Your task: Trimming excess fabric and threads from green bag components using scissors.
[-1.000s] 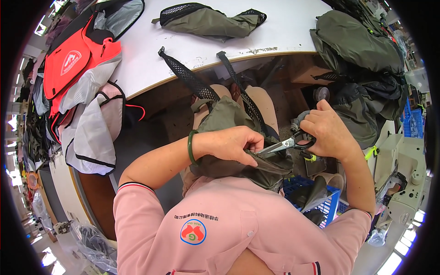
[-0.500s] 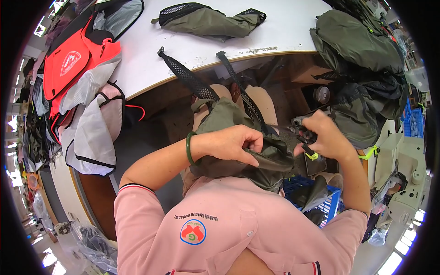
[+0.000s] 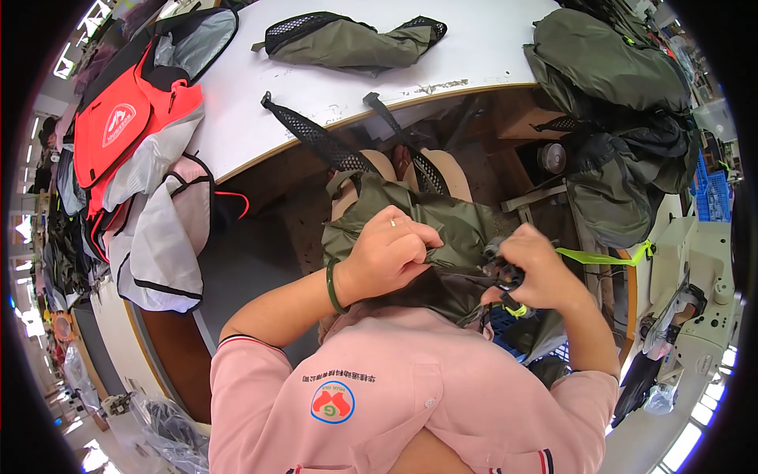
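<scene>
An olive-green fabric bag piece [image 3: 442, 229] lies across my lap, with black mesh straps [image 3: 320, 142] stretching away toward the table. My left hand [image 3: 391, 249], wearing a green bangle, is closed and pinches the fabric near its dark edge. My right hand [image 3: 533, 268] is closed around a dark hand tool [image 3: 503, 267] with a yellow-green tie on it. The tool's front end is right at the fabric, to the right of my left fingers. Its exact kind is hard to make out, and my fingers cover part of it.
Beyond my knees stands a white table [image 3: 474, 47] bearing an olive mesh-edged piece [image 3: 355, 43]. Red and grey bags [image 3: 130, 126] hang at left, olive bags [image 3: 608, 63] at right. A blue basket [image 3: 513, 332] sits beside my lap; a sewing machine [image 3: 703, 300] stands at far right.
My right hand has moved down and left, bringing the tool to the fabric. My left hand has shifted slightly left and changed its grip; the fabric now lies more spread out.
</scene>
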Tool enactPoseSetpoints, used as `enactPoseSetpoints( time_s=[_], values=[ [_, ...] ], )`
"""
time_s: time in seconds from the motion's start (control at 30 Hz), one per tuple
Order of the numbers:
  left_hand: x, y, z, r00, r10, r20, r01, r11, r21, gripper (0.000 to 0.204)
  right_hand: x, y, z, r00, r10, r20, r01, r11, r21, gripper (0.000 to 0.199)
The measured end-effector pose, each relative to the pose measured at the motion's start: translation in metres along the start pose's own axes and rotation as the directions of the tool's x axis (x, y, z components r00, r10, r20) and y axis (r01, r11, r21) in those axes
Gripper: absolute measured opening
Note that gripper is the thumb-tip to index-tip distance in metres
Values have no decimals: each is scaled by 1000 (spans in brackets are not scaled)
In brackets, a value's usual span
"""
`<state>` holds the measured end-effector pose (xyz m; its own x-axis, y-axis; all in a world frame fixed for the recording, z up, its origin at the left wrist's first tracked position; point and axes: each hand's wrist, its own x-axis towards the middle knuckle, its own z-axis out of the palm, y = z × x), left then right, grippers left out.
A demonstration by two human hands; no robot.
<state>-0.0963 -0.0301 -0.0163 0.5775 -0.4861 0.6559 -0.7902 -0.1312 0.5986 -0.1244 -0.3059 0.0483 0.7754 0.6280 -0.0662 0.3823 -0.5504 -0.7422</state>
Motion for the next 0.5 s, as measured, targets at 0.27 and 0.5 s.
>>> enactPoseSetpoints(
  time_s=[0.27,0.5],
  values=[
    [1,0,2,999,33,-37,-35,998,-54,41,1,-11,-32,968,-185,-169,46,792,-608,47],
    [4,2,2,999,-2,-44,-1,998,-58,37,5,-24,-9,983,33,-180,-51,994,-101,42]
  ],
)
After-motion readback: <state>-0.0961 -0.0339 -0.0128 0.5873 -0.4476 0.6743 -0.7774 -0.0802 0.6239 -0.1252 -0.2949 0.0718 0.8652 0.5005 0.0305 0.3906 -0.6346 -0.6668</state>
